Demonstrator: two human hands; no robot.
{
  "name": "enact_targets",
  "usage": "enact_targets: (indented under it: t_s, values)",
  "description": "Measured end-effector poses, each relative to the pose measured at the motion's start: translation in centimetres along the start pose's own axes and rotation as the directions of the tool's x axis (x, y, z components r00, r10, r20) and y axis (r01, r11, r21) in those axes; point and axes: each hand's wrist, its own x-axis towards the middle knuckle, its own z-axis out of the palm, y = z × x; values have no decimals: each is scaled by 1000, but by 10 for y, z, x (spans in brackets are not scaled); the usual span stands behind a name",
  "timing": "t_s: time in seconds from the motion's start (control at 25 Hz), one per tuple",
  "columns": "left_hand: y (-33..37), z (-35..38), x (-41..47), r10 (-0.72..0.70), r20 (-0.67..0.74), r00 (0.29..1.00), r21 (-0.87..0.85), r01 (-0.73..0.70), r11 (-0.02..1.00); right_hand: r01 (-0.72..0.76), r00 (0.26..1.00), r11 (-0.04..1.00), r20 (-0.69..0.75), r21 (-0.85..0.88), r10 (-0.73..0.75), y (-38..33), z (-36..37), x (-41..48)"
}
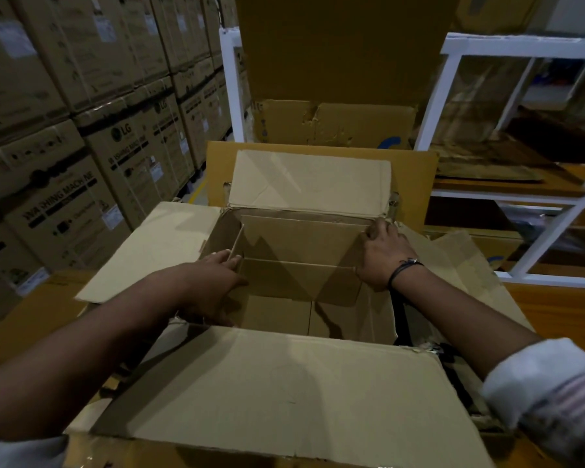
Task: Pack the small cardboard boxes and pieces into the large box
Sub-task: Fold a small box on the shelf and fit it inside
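Observation:
The large cardboard box (284,393) stands open in front of me, its four flaps folded outward. Inside it sits a smaller open cardboard piece (301,244), a box-like insert with upright walls. My left hand (213,282) holds the insert's left wall, fingers over its top edge. My right hand (384,255) grips the insert's right wall near the back corner, fingers curled over the edge. A dark band is on my right wrist. The bottom of the large box shows bare between my hands.
Stacked washing-machine cartons (81,146) fill the left side. A white metal rack (520,146) with flat cardboard stands at the right. More brown boxes (335,123) rise behind the large box. A black strap (399,312) hangs by the right flap.

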Motion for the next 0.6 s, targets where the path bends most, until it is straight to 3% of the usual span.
enact_targets:
  t_s: [0.6]
  values:
    - [-8, 8, 0, -20, -43, 999, -15, 19, 1000, 105, 991, 975, 58, 196, -118, -8, -13, -11]
